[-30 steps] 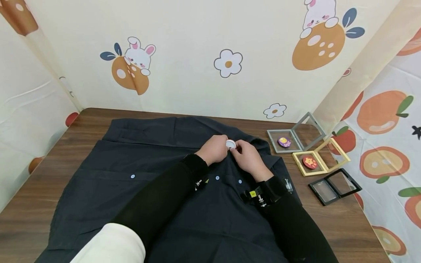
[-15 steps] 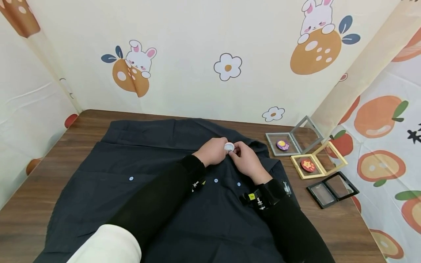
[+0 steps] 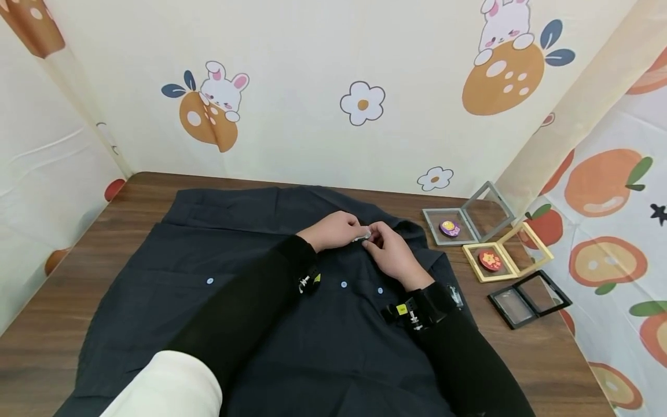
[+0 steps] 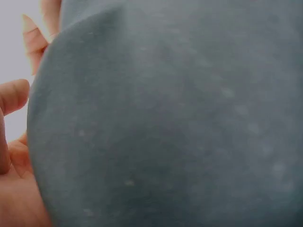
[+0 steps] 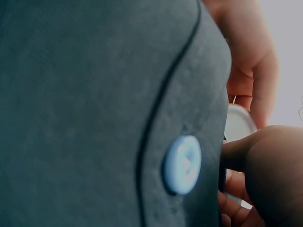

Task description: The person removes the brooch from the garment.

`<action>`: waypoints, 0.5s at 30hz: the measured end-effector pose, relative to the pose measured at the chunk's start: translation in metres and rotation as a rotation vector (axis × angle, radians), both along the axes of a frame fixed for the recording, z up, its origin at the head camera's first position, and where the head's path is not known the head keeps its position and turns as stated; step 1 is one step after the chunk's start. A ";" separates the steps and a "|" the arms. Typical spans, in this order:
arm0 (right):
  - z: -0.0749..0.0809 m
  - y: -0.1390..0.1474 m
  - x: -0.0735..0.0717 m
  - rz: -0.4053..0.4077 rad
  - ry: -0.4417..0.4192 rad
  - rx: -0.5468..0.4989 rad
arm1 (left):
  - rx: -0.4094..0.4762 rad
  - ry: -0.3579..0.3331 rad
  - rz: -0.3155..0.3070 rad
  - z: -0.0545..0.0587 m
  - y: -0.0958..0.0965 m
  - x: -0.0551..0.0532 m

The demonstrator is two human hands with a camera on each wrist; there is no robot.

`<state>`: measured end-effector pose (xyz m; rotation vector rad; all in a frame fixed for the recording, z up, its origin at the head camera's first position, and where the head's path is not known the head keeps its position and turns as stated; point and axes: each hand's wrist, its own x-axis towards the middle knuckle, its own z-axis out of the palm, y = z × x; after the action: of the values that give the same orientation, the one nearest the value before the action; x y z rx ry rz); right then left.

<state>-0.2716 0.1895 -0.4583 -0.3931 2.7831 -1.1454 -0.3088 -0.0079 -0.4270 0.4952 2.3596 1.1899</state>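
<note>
A dark navy shirt (image 3: 312, 347) with small pale blue buttons (image 5: 183, 164) lies spread over the table. Near its far right part, both hands meet at a small round badge (image 5: 240, 124) with a white rimmed back. My left hand (image 3: 333, 230) pinches the badge from the left, knuckles up. From the right, my right hand (image 3: 391, 255) pinches it near the shirt's edge, thumb against it. In the head view only a thin whitish sliver of the badge shows between the fingertips. Cloth fills most of the left wrist view, hiding much of the left hand.
On the right stand three hinged display cases: a grey one (image 3: 432, 217) with a purple round badge (image 3: 449, 228), a yellow one (image 3: 471, 266) with a red round badge (image 3: 490, 260), and a black one (image 3: 516, 310). Patterned cloth walls (image 3: 292, 116) enclose the wooden table (image 3: 31, 324).
The badge's white face, seen earlier, has tilted nearly edge-on in the head view. My left hand has shifted slightly left and its fingers have straightened somewhat. The right hand stays nearly still.
</note>
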 end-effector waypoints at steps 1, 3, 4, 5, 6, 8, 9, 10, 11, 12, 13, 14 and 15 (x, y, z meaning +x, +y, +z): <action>-0.001 0.000 0.000 0.003 0.002 -0.007 | 0.008 -0.013 0.002 0.000 0.000 0.000; -0.002 0.000 0.001 0.011 0.006 -0.018 | 0.020 -0.038 0.007 0.000 -0.001 0.000; -0.003 0.000 0.001 0.013 0.007 -0.024 | 0.022 -0.047 0.007 0.000 -0.001 0.000; -0.003 0.000 0.002 0.014 0.008 -0.029 | 0.022 -0.056 0.007 0.000 -0.001 0.000; -0.004 0.000 0.002 0.015 0.010 -0.029 | 0.019 -0.061 0.002 0.000 -0.001 0.001; -0.004 0.001 0.002 0.016 0.016 -0.024 | 0.022 -0.074 -0.008 0.000 0.000 0.001; -0.004 0.001 0.002 0.016 0.020 -0.024 | 0.023 -0.078 -0.014 0.000 0.000 0.001; -0.004 0.002 0.002 0.016 0.026 -0.022 | 0.023 -0.081 -0.020 0.000 0.000 0.000; -0.004 0.002 0.002 0.017 0.029 -0.019 | 0.023 -0.085 -0.025 0.001 0.000 0.000; -0.003 0.002 0.001 0.020 0.034 -0.019 | 0.021 -0.087 -0.030 0.001 0.000 -0.001; -0.003 0.002 0.001 0.022 0.037 -0.020 | 0.021 -0.091 -0.033 0.001 0.000 -0.001; -0.003 0.002 0.000 0.023 0.037 -0.021 | 0.019 -0.091 -0.034 0.001 0.000 -0.002; -0.003 0.002 0.000 0.023 0.038 -0.023 | 0.018 -0.093 -0.035 0.001 0.001 -0.003</action>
<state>-0.2715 0.1915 -0.4611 -0.4533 2.7923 -1.1781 -0.3113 -0.0073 -0.4261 0.4743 2.2547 1.1936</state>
